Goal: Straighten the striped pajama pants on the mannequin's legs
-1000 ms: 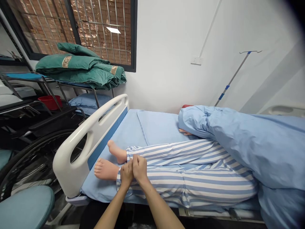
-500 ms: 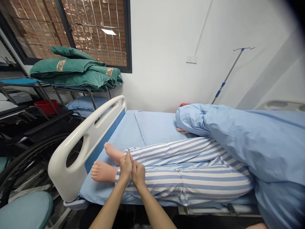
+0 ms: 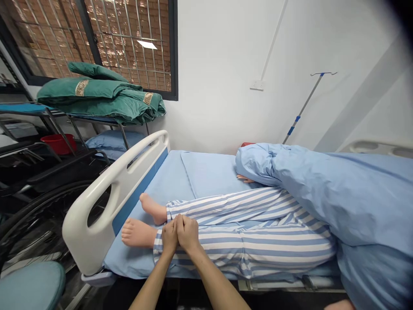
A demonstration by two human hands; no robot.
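Side by side, my left hand [image 3: 169, 236] and my right hand [image 3: 188, 231] are closed over the near lower leg of what looks like a care manikin, just above the ankle. Their thumbs and knuckles meet; the fingertips are hidden on the leg's far side. The leg wears blue-and-white striped pyjama trousers [image 3: 264, 247]. Left of my hands, the near bare foot [image 3: 138, 232] points up, with the far foot [image 3: 153, 207] behind it. A light blue quilt [image 3: 322, 189] covers the upper body, and fingers [image 3: 245, 178] show under its edge.
The bed's white footboard [image 3: 116, 189] rises on the left. Beyond it stand a wheelchair [image 3: 41, 206], a teal stool [image 3: 32, 286] and folded green quilts [image 3: 100, 97] on a rack. An IV pole [image 3: 301, 110] stands behind the bed. A hand [image 3: 340, 305] shows at the lower right edge.
My right hand has come up slightly and pressed closer against my left, which sits a little lower. Both stay on the near lower leg. The view has shifted slightly.
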